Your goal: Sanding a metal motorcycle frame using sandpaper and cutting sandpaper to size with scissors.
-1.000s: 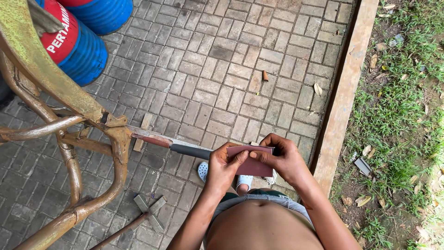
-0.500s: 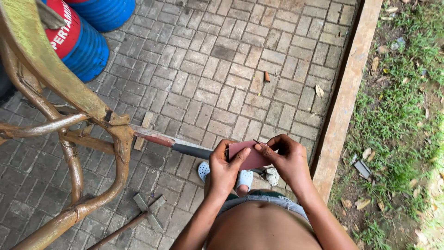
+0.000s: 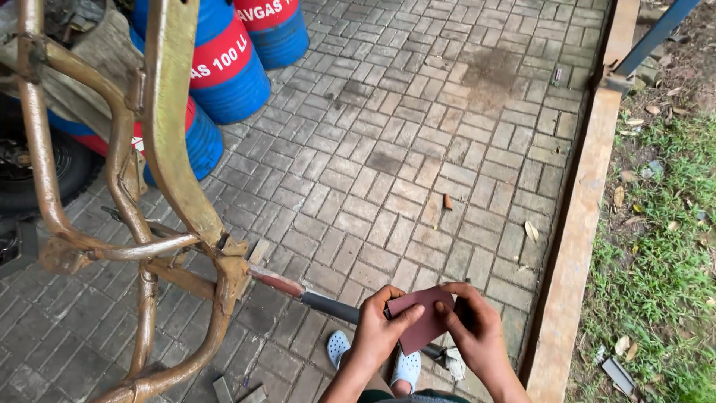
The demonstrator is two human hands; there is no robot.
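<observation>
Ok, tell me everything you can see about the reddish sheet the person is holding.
The reddish sheet is a small, thin, dull maroon rectangle, possibly sandpaper. It looks flexible and slightly bent. The left hand pinches its left edge, and the right hand grips its right side, with fingers over the top corner. It is held low in front of the person, just above the dark bar that juts from the rusty frame. Whether it touches the bar is unclear.

Reddish-brown sandpaper sheet (image 3: 422,316), slightly folded, over dark bar (image 3: 330,307)
</observation>
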